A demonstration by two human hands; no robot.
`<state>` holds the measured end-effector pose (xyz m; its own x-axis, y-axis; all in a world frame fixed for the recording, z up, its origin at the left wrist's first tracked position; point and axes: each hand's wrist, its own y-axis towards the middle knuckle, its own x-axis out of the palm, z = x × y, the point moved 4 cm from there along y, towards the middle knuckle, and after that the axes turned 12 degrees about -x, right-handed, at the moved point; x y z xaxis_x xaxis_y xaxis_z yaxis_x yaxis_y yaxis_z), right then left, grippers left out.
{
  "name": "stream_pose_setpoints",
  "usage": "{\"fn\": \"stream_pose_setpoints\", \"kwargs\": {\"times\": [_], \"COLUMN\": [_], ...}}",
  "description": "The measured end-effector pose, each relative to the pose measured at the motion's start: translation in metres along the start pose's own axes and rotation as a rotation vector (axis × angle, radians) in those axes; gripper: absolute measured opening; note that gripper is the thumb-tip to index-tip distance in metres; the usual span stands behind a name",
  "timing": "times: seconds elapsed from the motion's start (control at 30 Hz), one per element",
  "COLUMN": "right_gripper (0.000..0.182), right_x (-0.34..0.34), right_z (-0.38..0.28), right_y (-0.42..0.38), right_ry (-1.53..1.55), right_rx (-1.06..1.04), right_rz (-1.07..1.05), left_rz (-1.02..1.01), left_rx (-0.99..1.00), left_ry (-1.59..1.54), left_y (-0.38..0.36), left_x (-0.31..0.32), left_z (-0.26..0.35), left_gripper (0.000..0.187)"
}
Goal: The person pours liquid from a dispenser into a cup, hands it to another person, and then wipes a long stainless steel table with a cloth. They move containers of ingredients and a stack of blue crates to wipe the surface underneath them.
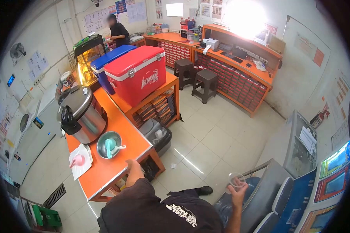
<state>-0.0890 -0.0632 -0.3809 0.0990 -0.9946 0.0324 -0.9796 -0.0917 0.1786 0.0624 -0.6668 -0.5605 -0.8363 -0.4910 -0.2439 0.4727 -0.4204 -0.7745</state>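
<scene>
The right hand point(237, 191) holds the clear cup point(237, 179) near its round rim, its grip clamped on the plastic, out over the tiled floor just beside a grey unit point(269, 183). The left hand point(134, 171) is at the near edge of the orange bench point(116, 166); whether its grip is apart or together cannot be told. That bench has a glossy top, and its near end carries a metal bowl point(102, 148) with a turquoise scoop point(109, 149) and a pale-handled utensil point(120, 147) in it. Left of the bowl, a pink scoop point(79, 160) lies on white paper point(85, 150). Behind them a large steel cooker point(87, 120) with a black handle takes up much of the width. Against the bench's right side stands a dark bin point(165, 144), and a small white scrap point(173, 166) lies on the pale, shiny floor point(200, 132). Farther on, a red cooler point(138, 77) and a blue cooler point(102, 70) stand side by side on an orange shelf unit point(170, 82), blocking part of the view. Past them are two dark stools point(205, 84), a lit glass cabinet point(89, 62), an orange desk point(237, 62) with a printer, and a person point(117, 33) in black near the far wall.
</scene>
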Motion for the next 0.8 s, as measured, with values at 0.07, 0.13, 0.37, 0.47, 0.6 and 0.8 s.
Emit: {"fn": "stream_pose_setpoints", "kwargs": {"times": [0.07,0.13,0.37,0.47,0.6,0.8], "right_gripper": [0.07,0.067,0.081,0.082,0.078,0.072], "right_x": [-0.016,-0.029,-0.019,-0.006,-0.001,0.018], "right_z": [0.005,0.012,-0.006,-0.007,-0.007,-0.021], "right_y": [-0.013,-0.023,-0.032,-0.033,-0.031,-0.029], "right_ry": [0.038,0.029,-0.01,-0.009,0.02,0.031], "right_rx": [0.036,0.049,0.01,0.011,-0.037,-0.025], "right_rz": [0.082,0.145,0.156,0.167,0.161,0.169], "left_rz": [-0.157,-0.295,-0.699,-0.652,-0.79,-0.64], "left_rx": [0.068,0.012,0.014,-0.025,-0.114,-0.333], "left_ry": [0.105,0.271,0.485,0.517,0.459,0.514], "left_y": [-0.008,-0.022,0.05,0.05,0.054,0.067], "left_x": [0.004,-0.007,-0.005,-0.003,-0.001,0.014], "left_z": [0.002,0.009,0.006,0.016,0.015,0.016], "left_gripper": [0.072,0.061,0.054,0.055,0.05,0.053]}}
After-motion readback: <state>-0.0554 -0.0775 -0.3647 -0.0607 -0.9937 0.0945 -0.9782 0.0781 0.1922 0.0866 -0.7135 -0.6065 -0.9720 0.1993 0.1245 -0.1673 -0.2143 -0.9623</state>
